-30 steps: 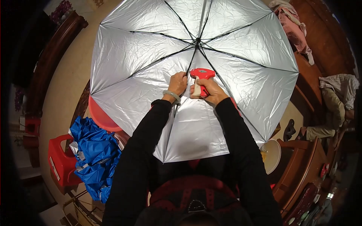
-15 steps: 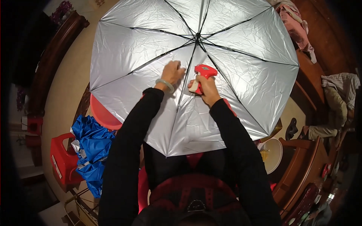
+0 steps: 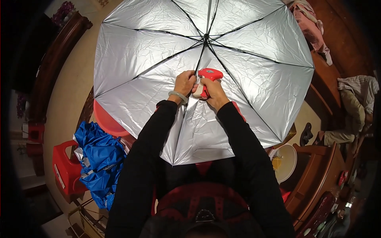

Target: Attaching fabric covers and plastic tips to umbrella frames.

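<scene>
A spread umbrella (image 3: 131,55) lies in front of me, its silver inner side up and its black ribs meeting at a hub. In my right hand (image 3: 214,90) is a red and white tagging gun (image 3: 210,74), my fingers wrapped round its grip. Its front end meets the fingertips of my left hand (image 3: 185,83), which wears a pale bangle (image 3: 178,96). Those fingers are closed at the umbrella's near rib, just left of the gun. The exact spot they pinch is partly hidden.
A crumpled blue cloth heap (image 3: 101,158) lies at the left beside a red plastic stool (image 3: 65,166). Part of a red basin (image 3: 109,121) shows under the umbrella's left edge. At the right are a white bucket (image 3: 287,164), a wooden chair (image 3: 317,174) and another person's leg (image 3: 339,138).
My left hand has come up to the near rib, and my right hand has brought the tagging gun left to meet it. The umbrella has shifted slightly left.
</scene>
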`<move>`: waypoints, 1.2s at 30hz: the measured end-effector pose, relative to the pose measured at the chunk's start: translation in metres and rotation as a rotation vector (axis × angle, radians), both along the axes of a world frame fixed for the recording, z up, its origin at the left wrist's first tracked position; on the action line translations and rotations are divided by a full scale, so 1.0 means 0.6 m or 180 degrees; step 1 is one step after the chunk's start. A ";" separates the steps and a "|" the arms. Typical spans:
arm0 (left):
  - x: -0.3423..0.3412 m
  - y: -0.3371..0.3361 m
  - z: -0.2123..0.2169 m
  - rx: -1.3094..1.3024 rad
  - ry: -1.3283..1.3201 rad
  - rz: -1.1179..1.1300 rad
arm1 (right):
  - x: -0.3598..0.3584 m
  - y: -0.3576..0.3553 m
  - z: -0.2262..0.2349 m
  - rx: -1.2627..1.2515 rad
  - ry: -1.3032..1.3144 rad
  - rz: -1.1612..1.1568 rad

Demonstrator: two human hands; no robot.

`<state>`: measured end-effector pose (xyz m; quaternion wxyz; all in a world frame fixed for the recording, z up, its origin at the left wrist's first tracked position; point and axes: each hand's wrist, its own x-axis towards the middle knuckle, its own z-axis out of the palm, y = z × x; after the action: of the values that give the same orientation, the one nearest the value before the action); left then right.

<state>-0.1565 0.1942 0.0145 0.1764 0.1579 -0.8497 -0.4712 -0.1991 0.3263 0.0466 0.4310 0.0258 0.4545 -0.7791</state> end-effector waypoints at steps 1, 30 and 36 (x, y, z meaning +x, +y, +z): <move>0.000 0.000 -0.005 0.0036 0.0021 0.0026 | -0.001 0.004 0.000 -0.0001 0.0013 0.0015; -0.005 0.010 -0.010 -0.0381 0.0243 -0.0059 | -0.028 0.023 -0.022 -0.0862 -0.0935 0.0319; -0.005 0.005 0.007 -0.0382 -0.0029 -0.0305 | -0.039 0.016 -0.021 -0.0480 -0.0774 0.0454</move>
<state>-0.1594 0.1972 0.0188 0.1590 0.1084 -0.8838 -0.4265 -0.2227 0.3358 0.0338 0.5377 0.0552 0.3398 -0.7696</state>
